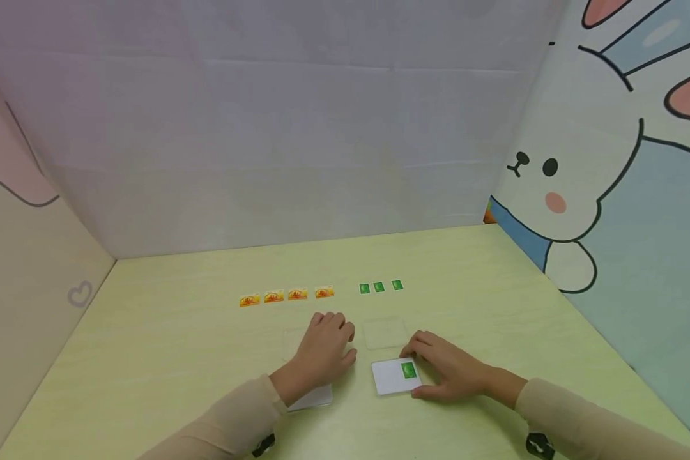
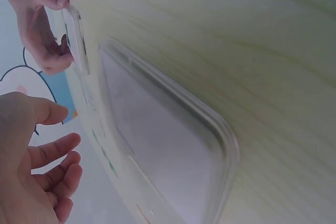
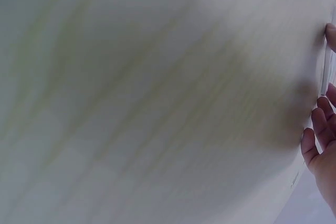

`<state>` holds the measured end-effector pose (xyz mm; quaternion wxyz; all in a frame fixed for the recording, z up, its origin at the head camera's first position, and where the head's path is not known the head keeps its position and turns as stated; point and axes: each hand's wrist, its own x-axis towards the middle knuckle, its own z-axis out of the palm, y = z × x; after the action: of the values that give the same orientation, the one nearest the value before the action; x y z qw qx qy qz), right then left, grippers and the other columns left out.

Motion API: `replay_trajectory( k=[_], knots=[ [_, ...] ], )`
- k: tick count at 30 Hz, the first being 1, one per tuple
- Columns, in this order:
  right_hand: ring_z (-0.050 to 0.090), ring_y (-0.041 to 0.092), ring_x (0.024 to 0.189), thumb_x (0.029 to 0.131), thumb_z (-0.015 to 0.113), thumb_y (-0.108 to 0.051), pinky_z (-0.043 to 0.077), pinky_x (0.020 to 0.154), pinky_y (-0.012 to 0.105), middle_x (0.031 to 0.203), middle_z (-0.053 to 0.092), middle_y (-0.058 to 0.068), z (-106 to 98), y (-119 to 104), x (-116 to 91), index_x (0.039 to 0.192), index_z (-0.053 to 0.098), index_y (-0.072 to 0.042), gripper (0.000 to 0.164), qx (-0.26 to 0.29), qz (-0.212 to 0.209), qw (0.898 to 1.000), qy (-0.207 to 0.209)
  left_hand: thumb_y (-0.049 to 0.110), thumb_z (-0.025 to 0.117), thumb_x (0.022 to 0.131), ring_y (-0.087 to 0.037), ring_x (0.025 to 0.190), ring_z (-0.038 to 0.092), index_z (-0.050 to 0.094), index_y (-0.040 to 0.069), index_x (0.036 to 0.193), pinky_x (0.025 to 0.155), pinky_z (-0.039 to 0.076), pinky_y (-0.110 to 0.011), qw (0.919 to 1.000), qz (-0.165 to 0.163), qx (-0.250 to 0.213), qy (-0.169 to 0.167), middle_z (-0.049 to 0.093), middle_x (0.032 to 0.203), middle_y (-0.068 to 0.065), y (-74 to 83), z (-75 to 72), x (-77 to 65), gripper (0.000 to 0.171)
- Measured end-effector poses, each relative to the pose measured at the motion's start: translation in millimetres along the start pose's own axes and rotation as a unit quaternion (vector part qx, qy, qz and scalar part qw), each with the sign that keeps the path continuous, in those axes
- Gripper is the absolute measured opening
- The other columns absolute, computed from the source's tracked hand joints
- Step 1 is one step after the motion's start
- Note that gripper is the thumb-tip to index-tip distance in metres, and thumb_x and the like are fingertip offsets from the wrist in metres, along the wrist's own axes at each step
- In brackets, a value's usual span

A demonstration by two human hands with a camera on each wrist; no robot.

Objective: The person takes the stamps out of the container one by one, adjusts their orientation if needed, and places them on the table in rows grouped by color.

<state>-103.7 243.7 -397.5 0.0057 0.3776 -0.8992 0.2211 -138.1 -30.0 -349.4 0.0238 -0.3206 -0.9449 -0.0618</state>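
Note:
My right hand (image 1: 451, 367) holds a flat, clear-edged white box (image 1: 388, 377) by its right end, thumb at the near corner and fingers at the far one. A small green picture piece (image 1: 408, 370) lies on the right part of its white face. Seen from the left wrist, that box (image 2: 76, 40) sits between the right thumb and fingers. My left hand (image 1: 324, 348) hovers with loosely bent fingers and nothing in them. Below it lies a second flat white box (image 1: 313, 398), partly hidden by the wrist; its clear rounded rim (image 2: 228, 140) shows close up in the left wrist view.
Two clear, shallow plastic pieces lie farther back, one on the right (image 1: 385, 333) and one on the left (image 1: 290, 344), partly behind the left hand. Beyond them are a row of several orange-yellow picture pieces (image 1: 298, 294) and three green ones (image 1: 379, 287). Printed walls surround the table (image 1: 167, 332).

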Motion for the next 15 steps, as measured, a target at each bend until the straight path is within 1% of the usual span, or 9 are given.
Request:
replay_trajectory(
  k=[9,15],
  knots=[
    [0.048,0.003,0.103,0.082,0.069,-0.051,0.047,0.092,0.028,0.114,0.053,-0.009,0.1,-0.8,-0.5,0.118,0.056,-0.018,0.049,0.003,0.005,1.0,0.001,0.031,0.066,0.087,-0.014,0.082,0.044,0.059,0.015,0.088,0.079,0.036,-0.031,0.9999,0.002,-0.007,-0.009,0.052,0.084,0.003,4.2,2.1,2.2,0.017],
    [0.048,0.003,0.103,0.082,0.069,-0.051,0.047,0.093,0.028,0.114,0.053,-0.009,-0.1,-0.6,-0.5,0.118,0.056,-0.019,0.05,0.002,0.007,1.0,0.0,0.03,0.066,0.086,-0.013,0.08,0.044,0.06,0.015,0.086,0.076,0.036,-0.029,0.9999,0.01,-0.005,-0.006,0.052,0.084,0.003,6.9,2.5,3.4,0.017]
  ],
)
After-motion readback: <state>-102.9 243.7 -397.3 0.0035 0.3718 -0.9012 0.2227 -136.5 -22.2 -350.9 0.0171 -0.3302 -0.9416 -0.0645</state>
